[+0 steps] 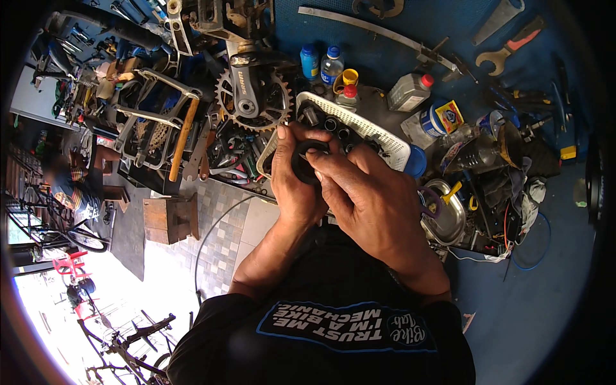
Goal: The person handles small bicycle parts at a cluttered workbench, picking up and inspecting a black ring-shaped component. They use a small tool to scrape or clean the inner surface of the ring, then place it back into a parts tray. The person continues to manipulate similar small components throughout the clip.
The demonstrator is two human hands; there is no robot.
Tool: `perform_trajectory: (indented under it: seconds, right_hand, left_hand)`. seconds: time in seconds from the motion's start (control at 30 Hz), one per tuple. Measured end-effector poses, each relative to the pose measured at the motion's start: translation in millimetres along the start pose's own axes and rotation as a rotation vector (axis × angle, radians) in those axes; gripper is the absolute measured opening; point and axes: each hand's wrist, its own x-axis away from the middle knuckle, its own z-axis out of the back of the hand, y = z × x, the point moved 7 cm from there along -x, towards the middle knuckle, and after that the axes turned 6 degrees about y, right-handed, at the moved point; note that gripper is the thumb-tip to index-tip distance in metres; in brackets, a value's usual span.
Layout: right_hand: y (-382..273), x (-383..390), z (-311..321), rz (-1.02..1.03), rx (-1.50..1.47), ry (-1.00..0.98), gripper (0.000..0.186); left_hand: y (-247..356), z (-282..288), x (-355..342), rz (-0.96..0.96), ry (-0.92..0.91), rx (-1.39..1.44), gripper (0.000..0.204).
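My left hand (292, 186) grips a round black ring-shaped part (303, 168) in front of my chest, thumb raised along its side. My right hand (366, 205) is closed on the same part, its index fingertip pressed at the ring's upper inner edge; much of the part is hidden by the fingers. Just behind them is a white perforated plastic basket (389, 136) holding several dark cylindrical parts (330, 124). A crankset with a toothed chainring (246, 96) stands above and to the left of the basket.
The bench holds bottles (409, 91), tubs, a steel tray (448, 219) and frame parts (147, 119). Tools (510, 54) hang on the blue wall. At left, another person (77, 186) is near a wooden box (163, 218); bicycles (128, 340) stand in the bright lower-left area.
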Motion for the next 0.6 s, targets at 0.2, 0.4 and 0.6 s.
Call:
perform_trajectory:
  seconds: [0.2, 0.4, 0.6]
  right_hand:
    - [-0.1, 0.7, -0.6, 0.005, -0.022, 0.012, 0.028]
    - [-0.4, 0.8, -0.5, -0.001, -0.01, 0.0, 0.028]
    - [-2.7, 0.9, 0.6, -0.013, 0.015, -0.021, 0.028]
  left_hand:
    - [-1.5, 1.8, -0.6, 0.0, 0.001, 0.016, 0.058]
    - [-0.3, -1.8, 1.5, 0.001, -0.019, 0.044, 0.058]
    - [1.7, -4.6, 4.4, -0.011, -0.008, 0.002, 0.059]
